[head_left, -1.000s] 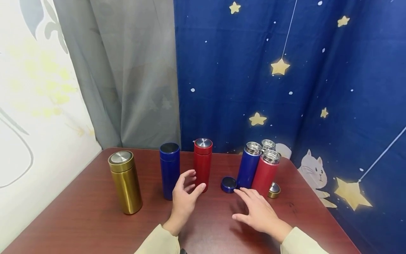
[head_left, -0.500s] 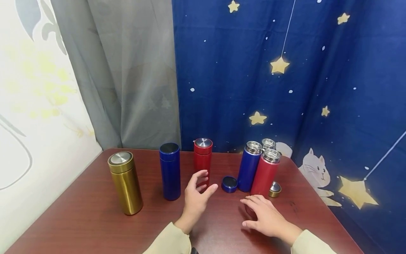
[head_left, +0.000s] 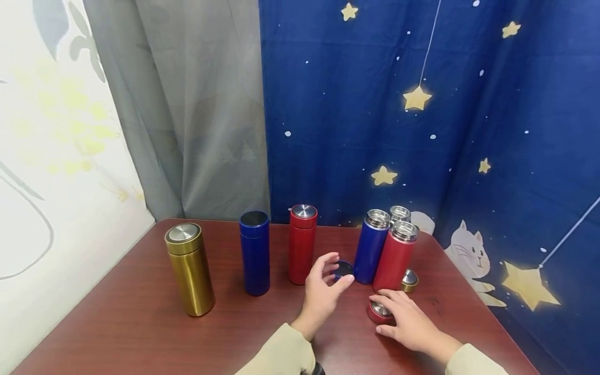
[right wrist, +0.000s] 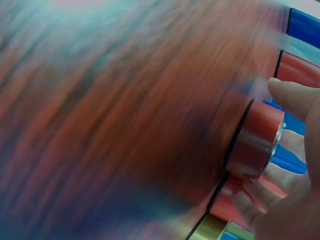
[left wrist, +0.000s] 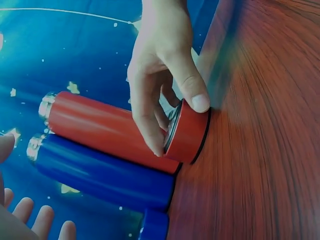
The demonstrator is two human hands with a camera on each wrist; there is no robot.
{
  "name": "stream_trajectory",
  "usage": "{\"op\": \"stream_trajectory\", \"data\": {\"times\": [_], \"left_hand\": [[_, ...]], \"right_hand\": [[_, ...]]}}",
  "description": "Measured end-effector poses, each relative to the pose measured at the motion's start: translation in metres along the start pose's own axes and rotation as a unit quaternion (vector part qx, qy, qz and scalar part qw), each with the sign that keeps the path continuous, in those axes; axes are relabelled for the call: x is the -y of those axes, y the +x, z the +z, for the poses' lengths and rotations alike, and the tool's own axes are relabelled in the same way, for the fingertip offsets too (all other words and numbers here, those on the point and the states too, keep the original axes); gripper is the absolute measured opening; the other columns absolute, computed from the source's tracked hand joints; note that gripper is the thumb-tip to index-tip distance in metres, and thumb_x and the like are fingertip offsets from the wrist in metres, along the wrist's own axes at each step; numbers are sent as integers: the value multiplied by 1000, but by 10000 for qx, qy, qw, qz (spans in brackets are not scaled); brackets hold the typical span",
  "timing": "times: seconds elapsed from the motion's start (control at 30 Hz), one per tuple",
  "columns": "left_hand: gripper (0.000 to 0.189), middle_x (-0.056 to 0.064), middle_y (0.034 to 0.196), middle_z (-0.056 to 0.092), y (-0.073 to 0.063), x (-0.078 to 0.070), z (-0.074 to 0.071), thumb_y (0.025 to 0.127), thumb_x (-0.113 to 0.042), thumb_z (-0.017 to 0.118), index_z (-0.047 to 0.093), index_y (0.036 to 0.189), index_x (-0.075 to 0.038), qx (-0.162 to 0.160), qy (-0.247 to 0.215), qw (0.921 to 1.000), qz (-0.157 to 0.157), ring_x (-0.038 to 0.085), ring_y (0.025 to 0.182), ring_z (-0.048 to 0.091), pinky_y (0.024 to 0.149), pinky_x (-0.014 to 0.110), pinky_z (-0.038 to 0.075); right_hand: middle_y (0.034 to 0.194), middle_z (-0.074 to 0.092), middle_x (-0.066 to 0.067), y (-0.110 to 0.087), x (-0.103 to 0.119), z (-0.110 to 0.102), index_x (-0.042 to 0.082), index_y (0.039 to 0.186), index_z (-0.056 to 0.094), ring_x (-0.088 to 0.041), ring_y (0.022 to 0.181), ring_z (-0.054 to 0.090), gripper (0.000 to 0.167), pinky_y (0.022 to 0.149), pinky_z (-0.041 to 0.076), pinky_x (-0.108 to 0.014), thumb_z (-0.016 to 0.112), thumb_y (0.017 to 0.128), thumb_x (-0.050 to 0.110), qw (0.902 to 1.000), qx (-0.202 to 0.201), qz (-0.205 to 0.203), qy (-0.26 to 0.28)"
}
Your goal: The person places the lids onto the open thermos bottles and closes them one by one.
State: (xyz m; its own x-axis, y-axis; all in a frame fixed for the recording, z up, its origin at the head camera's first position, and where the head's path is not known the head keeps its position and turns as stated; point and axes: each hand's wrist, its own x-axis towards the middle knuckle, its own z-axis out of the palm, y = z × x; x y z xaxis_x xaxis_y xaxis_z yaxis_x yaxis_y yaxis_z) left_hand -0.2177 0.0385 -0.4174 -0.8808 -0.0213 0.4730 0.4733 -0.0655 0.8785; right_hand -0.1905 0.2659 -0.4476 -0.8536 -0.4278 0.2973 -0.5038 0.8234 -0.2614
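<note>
My right hand (head_left: 408, 320) hovers over a red flask lid (head_left: 378, 312) lying on the table, fingers spread around it. In the right wrist view a gap shows between thumb (right wrist: 287, 95) and lid, while the fingers pass behind the lid's far side. My left hand (head_left: 322, 297) is held above the table with fingers loosely bent and nothing in it. It partly covers a blue lid (head_left: 344, 268) in the head view. Right behind the lids stand an uncapped blue flask (head_left: 369, 252) and an uncapped red flask (head_left: 395, 260), steel necks bare.
Capped gold (head_left: 192, 276), blue (head_left: 255, 260) and red (head_left: 302, 252) flasks stand on the left and middle of the table (head_left: 140, 333). Another uncapped flask (head_left: 400, 212) is mostly hidden at the back right. A gold lid (head_left: 410, 278) lies beside the red flask. Curtains hang behind.
My left hand has moved right, from in front of the capped flasks to the blue lid. The right hand has shifted slightly right and nearer, and the red lid now shows beneath it.
</note>
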Motion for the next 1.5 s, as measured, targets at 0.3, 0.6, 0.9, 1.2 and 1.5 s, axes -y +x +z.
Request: {"op": "stream_trajectory", "data": {"times": [0.3, 0.6, 0.9, 1.2, 1.5], "left_hand": [[50, -5, 119, 61, 3, 9, 39, 81, -18, 80, 58, 126, -21, 139, 27, 9998, -123, 21, 109, 59, 92, 42, 50], [48, 6, 120, 62, 6, 16, 65, 83, -20, 78, 59, 127, -14, -5, 473, 9989, -73, 26, 108, 60, 88, 43, 51], [49, -4, 118, 61, 2, 24, 91, 81, -16, 80, 60, 126, -18, -151, 790, 9963, -304, 17, 107, 59, 87, 34, 50], [54, -7, 117, 61, 2, 33, 98, 77, -21, 83, 59, 126, -20, -306, 1350, 9903, -85, 15, 103, 60, 84, 29, 49], [57, -10, 113, 60, 6, 36, 103, 74, -26, 85, 60, 125, -21, -247, 1628, 9862, -148, 14, 99, 59, 82, 26, 48]], "right_hand": [[117, 57, 5, -10, -14, -4, 18, 118, 64, -19, 103, 57, 48, 85, 53, -45, 84, 75, 26, 9997, -165, -23, 203], [114, 62, 5, -24, -25, -7, 18, 117, 64, -17, 99, 60, 52, 81, 55, -37, 86, 72, 30, 9990, -288, -77, 331], [121, 61, -7, -37, -31, -19, 12, 131, 56, -29, 104, 57, 70, 82, 52, -50, 83, 73, 41, 9894, 582, 919, 958], [119, 61, -4, -39, -33, -15, 11, 129, 58, -22, 102, 57, 71, 79, 53, -43, 83, 71, 44, 9944, 290, 642, 789], [104, 56, 10, -45, -34, -15, 11, 126, 62, -5, 92, 48, 67, 69, 51, -29, 86, 69, 39, 9954, -595, 443, 600]]}}
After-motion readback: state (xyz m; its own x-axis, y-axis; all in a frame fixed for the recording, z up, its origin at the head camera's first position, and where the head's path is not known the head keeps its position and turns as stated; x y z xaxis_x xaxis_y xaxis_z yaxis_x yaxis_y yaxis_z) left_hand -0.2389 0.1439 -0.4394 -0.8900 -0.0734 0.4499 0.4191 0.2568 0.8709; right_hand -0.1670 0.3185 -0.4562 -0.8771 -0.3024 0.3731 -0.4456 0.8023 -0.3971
